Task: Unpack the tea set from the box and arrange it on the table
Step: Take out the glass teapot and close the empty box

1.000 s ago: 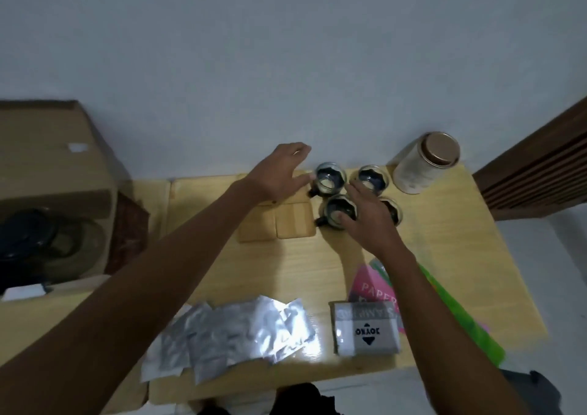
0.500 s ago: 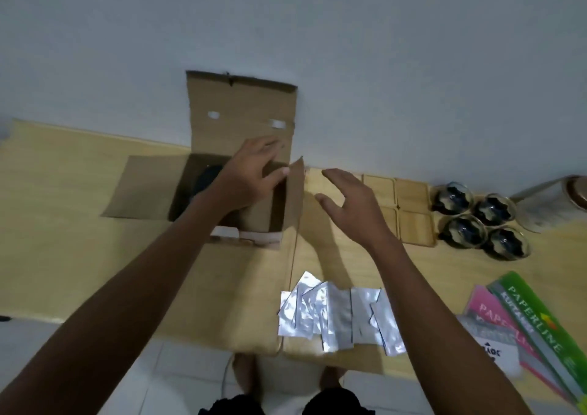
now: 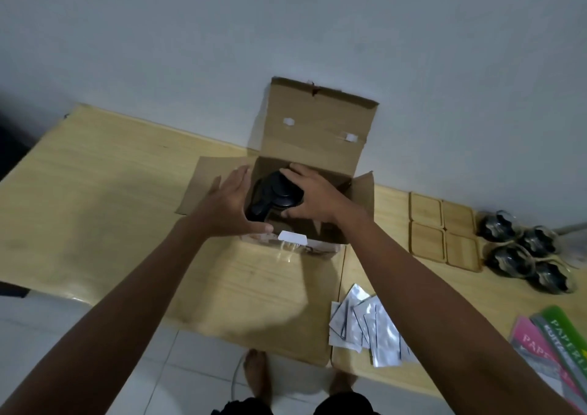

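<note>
Nearest the viewer, two bare feet stand on pale floor tiles at the front edge of a light wooden table (image 3: 95, 198); silver foil sachets (image 3: 365, 325) lie fanned near that edge on the right, and coloured paper packs (image 3: 552, 344) sit further right at the corner; two bare forearms reach forward from the bottom of the view to an open cardboard box (image 3: 317, 128) in the middle of the table; the left hand (image 3: 230, 206) is spread flat with fingers together, hovering at the box's left side, its thumb over the near rim, gripping nothing that can be seen; the right hand (image 3: 313, 197) is inside the box, fingers and thumb curled around the lid of a dark teapot (image 3: 270, 200) that sits in the box; to the right, four square wooden coasters (image 3: 443, 230) lie in a two-by-two block; just beyond them four dark cups (image 3: 527, 252) cluster together; the box's tall rear flap stands against a plain pale wall.
</note>
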